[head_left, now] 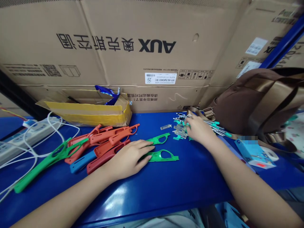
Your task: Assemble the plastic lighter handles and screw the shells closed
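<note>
Green handle shells (158,139), 2 of them, lie side by side on the blue tabletop (166,186) near its middle. My left hand (129,158) rests open and palm down, fingertips on the nearer shell. My right hand (198,128) is farther back and to the right, fingers curled down into a heap of small clear and teal parts (180,130); I cannot tell whether it grips any of them.

Left of the left hand sits a pile of orange shells (104,139), with 1 blue shell (82,161) at its near edge and long green shells (47,161) beyond. A white power strip (28,136) and loose white cables (59,126) take the far left corner. An open cardboard box with yellow tape (95,112) stands against the back. Large brown cartons (118,63) printed AUX wall off the whole rear. A brown bag (261,98) slumps at the right, just behind a small blue packet (251,152). A blue shelf post (282,44) slants up in the right corner.
</note>
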`<state>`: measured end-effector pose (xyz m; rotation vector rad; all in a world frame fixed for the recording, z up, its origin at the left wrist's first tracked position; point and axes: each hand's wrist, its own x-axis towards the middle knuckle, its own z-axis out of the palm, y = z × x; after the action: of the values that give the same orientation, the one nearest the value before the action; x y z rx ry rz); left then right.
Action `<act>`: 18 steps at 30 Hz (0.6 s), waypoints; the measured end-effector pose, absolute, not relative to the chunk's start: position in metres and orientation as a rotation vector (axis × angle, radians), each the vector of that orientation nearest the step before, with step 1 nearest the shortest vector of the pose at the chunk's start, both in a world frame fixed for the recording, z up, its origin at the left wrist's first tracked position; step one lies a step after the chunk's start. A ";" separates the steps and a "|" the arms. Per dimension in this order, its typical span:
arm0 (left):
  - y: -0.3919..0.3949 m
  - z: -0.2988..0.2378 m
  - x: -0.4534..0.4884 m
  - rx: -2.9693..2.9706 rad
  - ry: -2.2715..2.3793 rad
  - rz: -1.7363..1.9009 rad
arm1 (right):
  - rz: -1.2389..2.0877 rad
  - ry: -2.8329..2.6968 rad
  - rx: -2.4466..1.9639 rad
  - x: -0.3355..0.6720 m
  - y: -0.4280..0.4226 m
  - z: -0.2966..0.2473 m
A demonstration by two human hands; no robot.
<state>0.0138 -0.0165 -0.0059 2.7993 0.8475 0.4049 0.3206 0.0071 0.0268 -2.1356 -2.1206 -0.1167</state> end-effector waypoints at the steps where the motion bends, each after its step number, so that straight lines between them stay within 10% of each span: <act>1: -0.016 -0.007 0.014 2.800 0.862 0.407 | -0.148 -2.054 -2.226 0.331 0.011 0.026; 18: -0.015 0.000 0.013 2.726 0.807 0.482 | -0.327 -1.832 -2.082 0.342 0.017 0.023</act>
<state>0.0132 -0.0149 0.0004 2.7263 0.8072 0.4819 0.3424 0.0165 0.0229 -2.0820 -1.8320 -0.3268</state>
